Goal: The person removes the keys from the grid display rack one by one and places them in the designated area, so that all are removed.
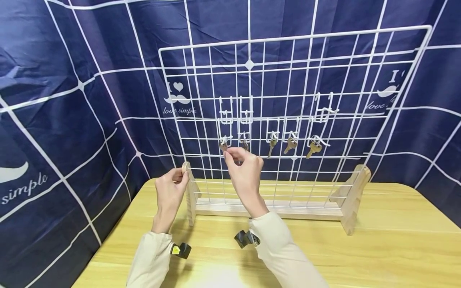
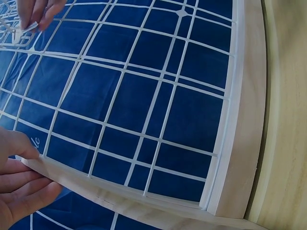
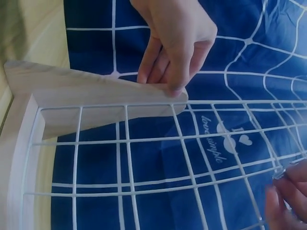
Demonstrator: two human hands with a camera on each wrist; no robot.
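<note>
My right hand [image 1: 246, 174] pinches a key [image 1: 223, 145] between thumb and fingertips at the leftmost hook of the lower row. That hook [image 1: 225, 138] hangs on a white wire grid panel [image 1: 275, 97]. In the right wrist view the fingers hide most of the key; a shiny metal part [image 3: 279, 173] shows beside them. My left hand [image 1: 170, 195] grips the rounded top of the left wooden side support [image 1: 191, 200], thumb on one face and fingers on the other. To the right of the pinched key, several more keys [image 1: 272, 145] hang from hooks.
Three white hooks without keys sit higher on the grid, among them one at the right [image 1: 324, 112]. The right wooden support [image 1: 351, 204] and a wooden base bar [image 1: 266, 210] stand on the yellow wood-grain table [image 1: 403, 240]. Dark blue checked cloth [image 1: 101, 100] hangs behind and left.
</note>
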